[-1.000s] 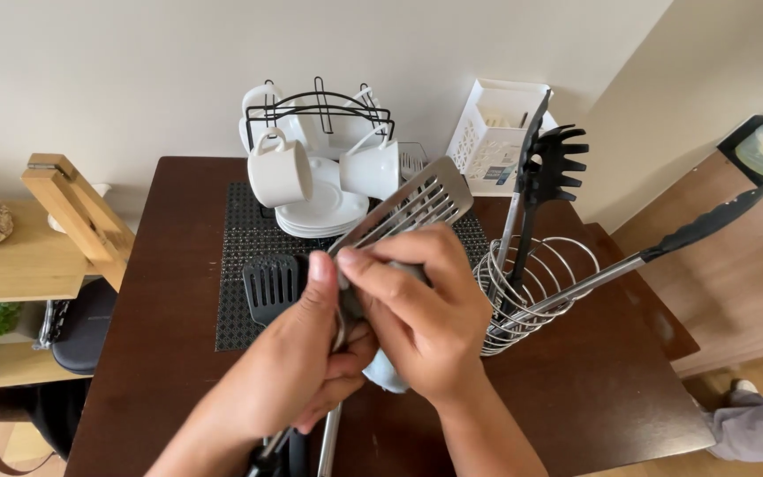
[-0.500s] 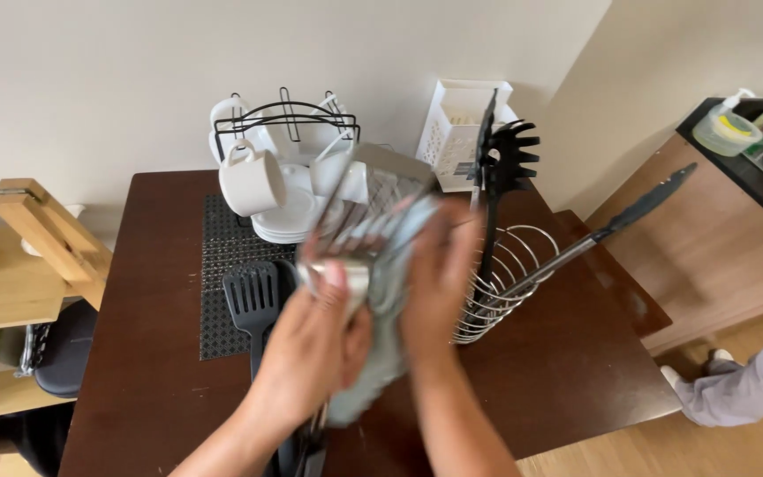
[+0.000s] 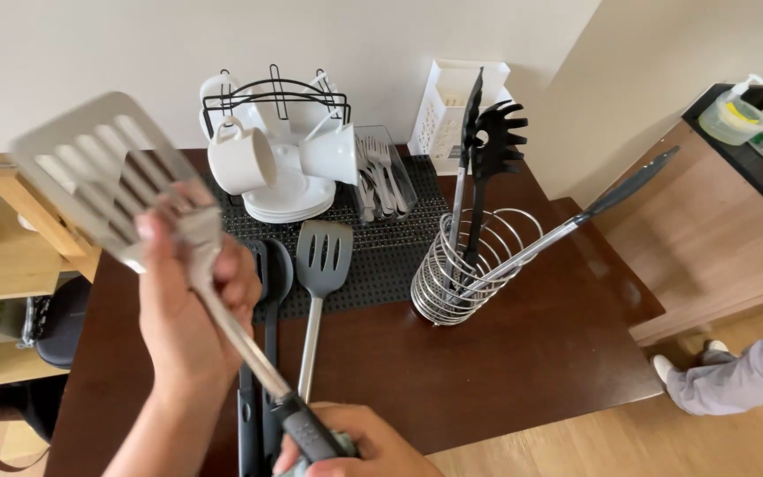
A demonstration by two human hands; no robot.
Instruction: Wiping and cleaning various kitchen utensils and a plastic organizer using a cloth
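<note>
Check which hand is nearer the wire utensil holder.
Right. The right hand grips the slotted turner's dark handle low in the picture, below-left of the wire utensil holder; the left hand sits further left, on the shaft.

Green-labelled soap bottle (image 3: pixel 733 113), far right.

You've got a plain off-white wall (image 3: pixel 134 44) behind a dark wood table (image 3: pixel 505 362), light wood floor (image 3: pixel 629 442) right, pale wooden shelf (image 3: pixel 2 256) left.
</note>
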